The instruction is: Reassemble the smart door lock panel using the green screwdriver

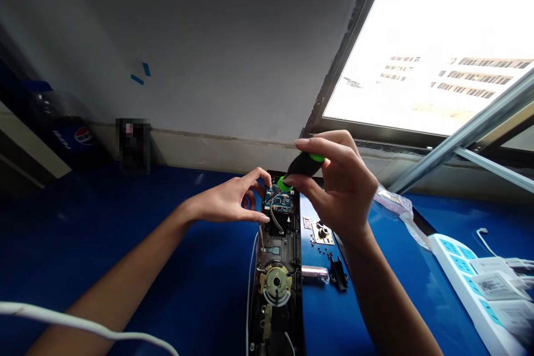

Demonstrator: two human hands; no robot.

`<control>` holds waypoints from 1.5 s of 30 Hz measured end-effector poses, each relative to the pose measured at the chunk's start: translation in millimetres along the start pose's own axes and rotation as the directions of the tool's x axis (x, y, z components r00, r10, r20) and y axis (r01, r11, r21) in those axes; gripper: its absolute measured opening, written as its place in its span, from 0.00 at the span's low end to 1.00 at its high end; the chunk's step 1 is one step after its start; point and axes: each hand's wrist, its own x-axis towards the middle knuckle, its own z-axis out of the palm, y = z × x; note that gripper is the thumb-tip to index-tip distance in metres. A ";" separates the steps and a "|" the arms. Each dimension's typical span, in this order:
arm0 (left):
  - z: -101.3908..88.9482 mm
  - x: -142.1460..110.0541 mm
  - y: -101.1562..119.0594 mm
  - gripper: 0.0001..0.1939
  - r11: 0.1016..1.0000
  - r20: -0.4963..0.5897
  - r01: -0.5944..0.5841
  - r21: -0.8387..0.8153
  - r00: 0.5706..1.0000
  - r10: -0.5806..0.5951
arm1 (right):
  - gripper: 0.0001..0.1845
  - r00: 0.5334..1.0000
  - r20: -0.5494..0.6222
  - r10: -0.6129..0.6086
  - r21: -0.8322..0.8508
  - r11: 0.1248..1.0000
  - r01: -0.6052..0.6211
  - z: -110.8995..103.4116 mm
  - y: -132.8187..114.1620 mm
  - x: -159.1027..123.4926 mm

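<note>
A long black casing [297, 245] lies open on the blue table, its inside facing up. At its far end sits a blue circuit board [286, 201] with a looped wire over it. My left hand [227, 197] is at the board's left side, index fingertip and thumb set against its edge and the other fingers curled. My right hand [344, 183] is closed round a black and green screwdriver [304, 167], tilted so its shaft runs down to the board; the exact tip contact is too small to tell. Nearer me in the casing is a round speaker [276, 282].
Right of the casing lie a metal plate with round parts [322, 232], small screws, a pinkish cylinder [316, 273] and a black bracket [339, 275]. A white power strip [456, 278] with plugs stands further right. A white cable [83, 322] crosses the lower left; a bottle [69, 133] stands back left.
</note>
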 end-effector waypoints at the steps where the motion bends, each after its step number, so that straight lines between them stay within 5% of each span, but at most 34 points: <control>1: 0.0 0.0 0.2 0.33 1.000 -0.004 0.004 0.005 1.000 -0.004 | 0.24 1.000 0.003 0.002 -0.019 1.000 -0.002 -0.5 -0.5 0.2; 6: -0.2 0.0 1.5 0.31 1.000 0.002 0.003 0.014 1.000 -0.003 | 0.25 0.990 0.128 0.062 0.096 0.993 -0.074 -2.8 -3.7 0.3; 11: -0.9 -0.3 3.0 0.31 1.000 0.006 0.013 0.017 1.000 -0.013 | 0.23 1.000 0.008 -0.005 0.039 0.999 0.005 -2.8 -3.8 0.5; 16: -1.1 0.5 1.5 0.31 1.000 0.014 0.006 0.001 1.000 -0.006 | 0.24 0.993 0.105 0.051 0.116 0.991 -0.063 -1.6 -5.3 0.6; 21: -1.2 0.4 2.6 0.32 1.000 0.015 0.017 0.011 1.000 -0.017 | 0.23 1.000 -0.004 -0.022 0.029 0.999 0.022 -4.8 -1.3 1.2; 26: -0.8 0.7 2.0 0.31 1.000 0.017 0.004 -0.012 1.000 -0.003 | 0.26 0.989 0.142 0.037 0.106 0.993 -0.052 -4.3 -6.0 1.2; 32: -1.3 0.0 3.9 0.30 1.000 0.006 0.010 0.003 1.000 -0.010 | 0.21 0.999 -0.003 -0.032 -0.013 0.999 0.032 -2.6 -4.7 -0.5; 38: -1.3 0.6 1.9 0.31 1.000 0.020 0.008 -0.017 1.000 -0.007 | 0.26 0.982 0.177 0.072 0.112 0.989 -0.093 -2.7 -7.4 -0.3; 42: -1.2 -0.1 3.3 0.30 1.000 0.017 0.012 -0.008 1.000 -0.012 | 0.24 1.000 0.022 0.010 0.079 0.997 -0.012 -1.6 -3.3 -1.8; 45: -1.4 -0.3 4.7 0.30 1.000 0.019 0.018 -0.012 1.000 -0.018 | 0.19 0.999 0.035 -0.005 0.009 1.000 0.004 -2.1 -4.1 -0.7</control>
